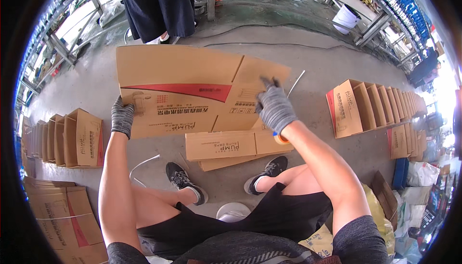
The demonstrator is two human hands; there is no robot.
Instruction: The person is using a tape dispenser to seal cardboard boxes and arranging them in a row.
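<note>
In front of me a brown cardboard box, with a red wedge printed on it, is held up, its long flaps spread. My left hand, in a grey knit glove, is closed on the box's left edge, its fingertips partly hidden. At the right-hand panel is my right hand, also gloved, its fingers stretched out and slightly blurred; whether it presses on the board I cannot tell. Below the held box, flat cardboard boxes lie stacked on the floor. A roll of tape shows partly under my right wrist.
Rows of opened boxes stand at the left and right. Tied flat cartons lie lower left. A person stands beyond the box. Metal racks line both sides, with a white bucket at the right one. Plastic bags lie lower right.
</note>
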